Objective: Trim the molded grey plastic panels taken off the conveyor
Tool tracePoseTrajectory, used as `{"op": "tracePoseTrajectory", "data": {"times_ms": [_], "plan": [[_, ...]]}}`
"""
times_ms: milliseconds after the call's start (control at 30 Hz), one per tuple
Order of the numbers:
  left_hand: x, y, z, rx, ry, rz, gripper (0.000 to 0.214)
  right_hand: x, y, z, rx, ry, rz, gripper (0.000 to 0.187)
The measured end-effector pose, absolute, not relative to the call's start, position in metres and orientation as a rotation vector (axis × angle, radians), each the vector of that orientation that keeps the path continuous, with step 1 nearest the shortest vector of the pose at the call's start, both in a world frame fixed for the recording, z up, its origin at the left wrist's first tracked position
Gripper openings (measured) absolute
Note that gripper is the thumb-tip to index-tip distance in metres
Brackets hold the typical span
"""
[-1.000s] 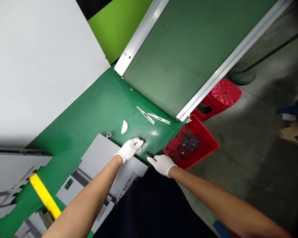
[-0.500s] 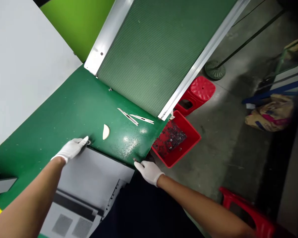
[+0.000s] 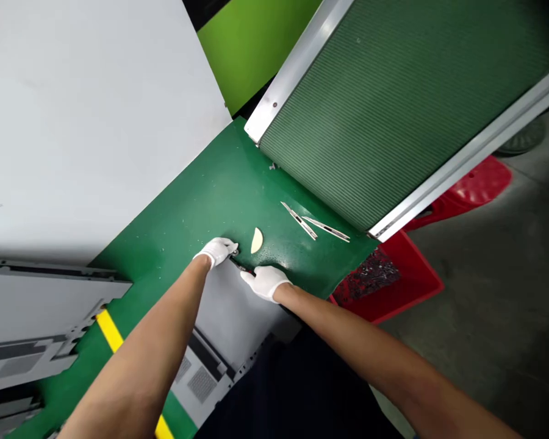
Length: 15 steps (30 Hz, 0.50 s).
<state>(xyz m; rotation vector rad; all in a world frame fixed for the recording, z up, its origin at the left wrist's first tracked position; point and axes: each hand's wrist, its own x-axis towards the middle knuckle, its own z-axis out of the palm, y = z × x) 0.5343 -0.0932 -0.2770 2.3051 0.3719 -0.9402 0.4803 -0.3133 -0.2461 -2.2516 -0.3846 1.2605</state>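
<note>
My left hand (image 3: 218, 251), in a white glove, is closed at the far edge of a grey sheet-metal panel (image 3: 224, 311). A small shiny metal bit shows at its fingertips, too small to name. Close beside it, my right hand (image 3: 266, 281), also gloved, is closed over the same edge. Something thin and dark with a touch of red sits at its fingers, mostly hidden. Just beyond the hands lies a cream half-moon piece (image 3: 257, 241). Two slim, pale pointed tools (image 3: 298, 221) rest farther right on the green tabletop (image 3: 210, 195).
A ribbed green conveyor belt (image 3: 348, 134) with metal side rails rises at the upper right. Below its end stands a red bin (image 3: 412, 274) holding small dark parts, near a red stool (image 3: 480, 183). More grey panels (image 3: 36, 305) are at the left, under a large pale board (image 3: 86, 122).
My right hand has come from the panel's right corner along its edge toward my left hand. The view has shifted left, bringing more panels into sight.
</note>
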Motion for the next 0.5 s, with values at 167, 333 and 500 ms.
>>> {"op": "tracePoseTrajectory", "data": {"times_ms": [167,333,500], "plan": [[0.530,-0.090,-0.275,2.165,0.341,-0.913,0.043,0.495,-0.293,-0.256,-2.249,-0.381,1.289,0.086],[0.528,-0.093,-0.272,2.073,0.371,-0.873,0.042,0.503,-0.289,-0.257,-2.284,-0.403,1.287,0.076],[0.518,-0.103,-0.229,2.075,0.449,-0.927,0.037,0.484,-0.297,-0.232,-2.283,-0.520,1.340,0.071]]}}
